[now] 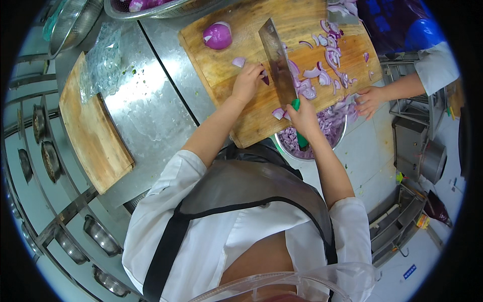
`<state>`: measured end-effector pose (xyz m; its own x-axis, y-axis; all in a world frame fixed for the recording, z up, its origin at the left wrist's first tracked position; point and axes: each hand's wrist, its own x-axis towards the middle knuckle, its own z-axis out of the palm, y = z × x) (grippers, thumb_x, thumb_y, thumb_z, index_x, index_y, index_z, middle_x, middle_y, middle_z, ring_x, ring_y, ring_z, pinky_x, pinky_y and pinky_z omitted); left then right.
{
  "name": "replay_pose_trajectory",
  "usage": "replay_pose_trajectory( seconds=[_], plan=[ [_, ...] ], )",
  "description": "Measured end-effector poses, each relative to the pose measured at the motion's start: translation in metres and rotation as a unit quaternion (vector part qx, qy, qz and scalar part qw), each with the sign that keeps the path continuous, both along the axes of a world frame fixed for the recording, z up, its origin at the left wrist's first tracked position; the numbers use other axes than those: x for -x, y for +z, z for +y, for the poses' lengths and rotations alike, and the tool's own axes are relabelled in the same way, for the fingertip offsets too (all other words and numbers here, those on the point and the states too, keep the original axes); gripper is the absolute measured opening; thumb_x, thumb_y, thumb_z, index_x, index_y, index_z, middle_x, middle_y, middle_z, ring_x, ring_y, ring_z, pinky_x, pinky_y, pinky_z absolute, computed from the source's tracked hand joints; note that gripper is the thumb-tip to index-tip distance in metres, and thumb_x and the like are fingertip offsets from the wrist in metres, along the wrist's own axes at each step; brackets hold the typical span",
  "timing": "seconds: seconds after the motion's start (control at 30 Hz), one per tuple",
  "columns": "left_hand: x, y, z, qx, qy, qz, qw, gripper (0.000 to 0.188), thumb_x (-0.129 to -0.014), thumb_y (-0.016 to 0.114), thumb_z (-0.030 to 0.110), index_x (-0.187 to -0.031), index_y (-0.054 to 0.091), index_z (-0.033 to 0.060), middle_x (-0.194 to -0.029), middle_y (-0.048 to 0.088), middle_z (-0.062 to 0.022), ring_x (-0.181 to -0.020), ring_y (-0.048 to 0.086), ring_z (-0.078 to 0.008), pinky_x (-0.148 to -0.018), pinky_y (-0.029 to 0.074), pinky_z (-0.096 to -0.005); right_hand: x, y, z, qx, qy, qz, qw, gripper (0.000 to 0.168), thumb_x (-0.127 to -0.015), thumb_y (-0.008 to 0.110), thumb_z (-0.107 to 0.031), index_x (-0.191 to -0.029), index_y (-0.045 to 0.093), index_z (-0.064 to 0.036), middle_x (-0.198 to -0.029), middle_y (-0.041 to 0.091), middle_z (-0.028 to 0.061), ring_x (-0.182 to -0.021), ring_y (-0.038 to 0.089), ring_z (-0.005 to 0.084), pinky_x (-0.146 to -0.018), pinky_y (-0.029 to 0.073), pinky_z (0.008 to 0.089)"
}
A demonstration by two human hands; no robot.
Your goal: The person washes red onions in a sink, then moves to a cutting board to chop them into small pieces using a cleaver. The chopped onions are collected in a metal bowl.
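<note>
My right hand grips the green handle of a cleaver. Its broad steel blade stands over the middle of a wooden cutting board. To the left of the blade, my left hand has its fingertips on a small dark piece of red onion. A pale onion piece lies just beyond that hand, and a peeled red onion rests farther up the board. Onion slices are heaped against the blade's right side, with more strewn rightward. Near the handle sits a cut onion chunk.
Below the board's near edge, a metal bowl holds sliced onion. Another person's hand reaches over it beside blurred slices. A perforated metal basin with onions stands at the back. Leftward lie a second wooden board and clear plastic.
</note>
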<state>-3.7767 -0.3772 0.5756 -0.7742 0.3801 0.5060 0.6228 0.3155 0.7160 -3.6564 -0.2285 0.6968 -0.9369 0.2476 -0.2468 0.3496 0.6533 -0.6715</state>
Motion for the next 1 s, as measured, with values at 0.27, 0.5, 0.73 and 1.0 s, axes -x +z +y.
replay_pose_trajectory(
  seconds=[0.27,0.5,0.73,1.0],
  plan=[
    [-0.001,0.001,0.0,0.034,0.007,-0.014,0.999,0.024,-0.068,0.064,-0.001,-0.091,0.057,0.0012,-0.094,0.057,-0.0127,-0.091,0.054,-0.0322,-0.078,0.046,-0.0377,-0.001,0.011,-0.008,-0.048,0.06,-0.011,0.997,0.024,-0.077,0.062,-0.012,-0.085,0.05,0.007,-0.077,0.056,0.0282,-0.076,0.055,0.0454,-0.066,0.043,0.0485],
    [0.002,-0.001,-0.002,0.049,-0.004,-0.012,0.999,0.025,-0.069,0.065,-0.001,-0.093,0.058,0.0014,-0.097,0.058,-0.0127,-0.093,0.055,-0.0315,-0.08,0.047,-0.037,-0.009,0.006,-0.005,-0.023,0.036,-0.073,0.996,0.028,-0.076,0.063,-0.012,-0.094,0.05,0.005,-0.083,0.057,0.0284,-0.083,0.056,0.0446,-0.069,0.044,0.0471],
    [0.005,-0.004,-0.005,0.046,-0.011,-0.026,0.999,0.023,-0.07,0.064,-0.002,-0.091,0.058,0.0015,-0.095,0.058,-0.0125,-0.092,0.056,-0.0311,-0.079,0.047,-0.0369,0.005,-0.01,-0.016,-0.027,0.037,-0.078,0.996,0.029,-0.077,0.062,-0.013,-0.093,0.052,0.009,-0.081,0.056,0.0323,-0.082,0.056,0.0475,-0.07,0.044,0.0472],
    [-0.004,-0.008,-0.016,0.038,-0.029,-0.042,0.998,0.021,-0.076,0.055,-0.002,-0.097,0.057,0.0005,-0.102,0.058,-0.0153,-0.098,0.054,-0.0341,-0.086,0.045,-0.0384,-0.009,-0.032,-0.008,0.065,-0.05,-0.015,0.997,0.027,-0.078,0.062,-0.016,-0.09,0.052,0.005,-0.078,0.057,0.0269,-0.075,0.057,0.0442,-0.065,0.044,0.047]
  ],
)
